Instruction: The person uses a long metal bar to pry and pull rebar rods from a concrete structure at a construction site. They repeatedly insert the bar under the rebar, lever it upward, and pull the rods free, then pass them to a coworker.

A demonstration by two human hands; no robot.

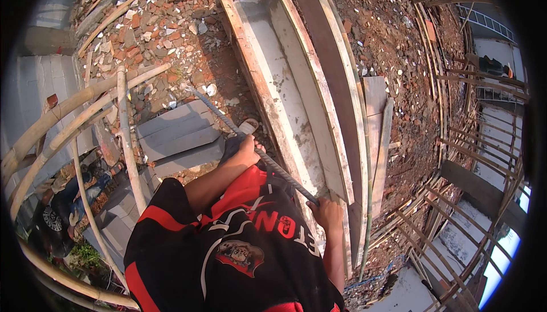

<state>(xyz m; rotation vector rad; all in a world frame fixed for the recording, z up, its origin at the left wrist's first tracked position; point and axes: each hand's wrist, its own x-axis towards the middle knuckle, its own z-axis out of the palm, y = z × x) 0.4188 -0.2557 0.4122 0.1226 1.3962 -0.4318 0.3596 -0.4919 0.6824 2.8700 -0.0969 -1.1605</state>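
Note:
A long grey ribbed steel rebar [282, 170] slants across the front of my body, its far end over the rubble at upper left. My left hand [248, 151] is wrapped round its middle. At the near end, my right hand [328, 215] is closed on the bar beside the wooden formwork, its fingers partly hidden. The formwork's pale plank side [250, 47] runs close by the bar. Inside the trough lies grey, patchy concrete [277, 72]. My sandalled foot [249, 125] shows just beyond my left hand.
Grey blocks [179, 132] are stacked at left, near bamboo poles [126, 129]. Broken brick rubble [171, 27] covers the ground. Long boards [336, 50] stand right of the trough. Another person [60, 209] is low at far left. Bamboo scaffolding [473, 147] rises at right.

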